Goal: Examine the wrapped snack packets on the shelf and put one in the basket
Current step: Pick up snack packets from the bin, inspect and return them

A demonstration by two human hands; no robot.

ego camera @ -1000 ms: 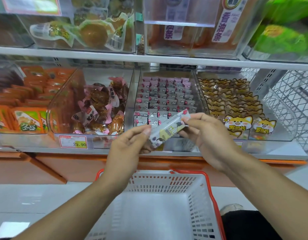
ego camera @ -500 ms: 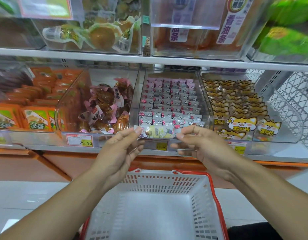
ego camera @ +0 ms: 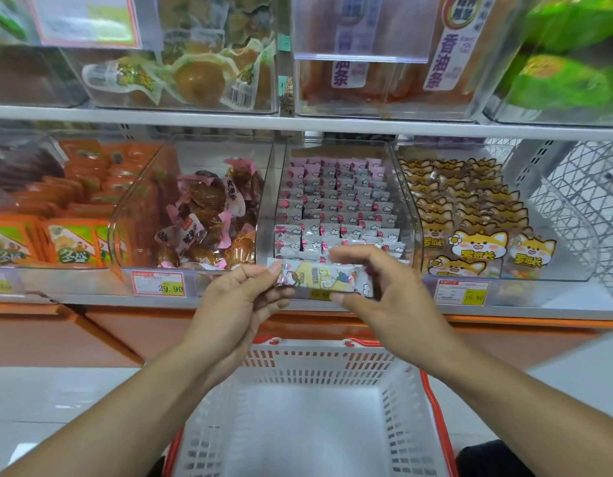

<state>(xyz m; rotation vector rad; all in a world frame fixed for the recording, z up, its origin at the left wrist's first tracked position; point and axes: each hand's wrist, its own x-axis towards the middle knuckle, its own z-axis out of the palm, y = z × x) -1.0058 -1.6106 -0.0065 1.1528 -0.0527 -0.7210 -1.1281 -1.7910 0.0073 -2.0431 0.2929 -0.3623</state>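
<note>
Along the lower shelf (ego camera: pixel 229 299), from the left: orange packets (ego camera: pixel 69 242) stacked in rows, then a clear bin (ego camera: pixel 191 208) of brown snacks in pink-edged wrappers, with a price tag reading 29.90 (ego camera: pixel 158 284) on its front. Next, a clear tray (ego camera: pixel 336 201) packed with small pink-and-white wrapped sweets in neat rows, and beside it a bin of cartoon-fox packets (ego camera: pixel 470 215) with a yellow price tag (ego camera: pixel 461 293) below. Far right, white wire mesh (ego camera: pixel 580 215). On the upper shelf, more clear bins: vacuum-packed brown food (ego camera: pixel 195 77), orange sticks under a purple-lettered label (ego camera: pixel 384 63), green bags (ego camera: pixel 566 63). Orange cabinet fronts under the shelf, pale tiled floor (ego camera: pixel 50 397) lower down. Directly below the hands, a white slotted basket (ego camera: pixel 332 366) with red rim, its bottom bare. Held level in front of the sweets tray, above the basket: a long wrapped snack packet (ego camera: pixel 324 276), white ends, pale yellow middle, cartoon figure printed near its left end. Left hand (ego camera: pixel 236 304) pinching the left end between thumb and forefinger; right hand (ego camera: pixel 380 290) clamped on the right end, fingers curled over the top, thumb beneath.
</note>
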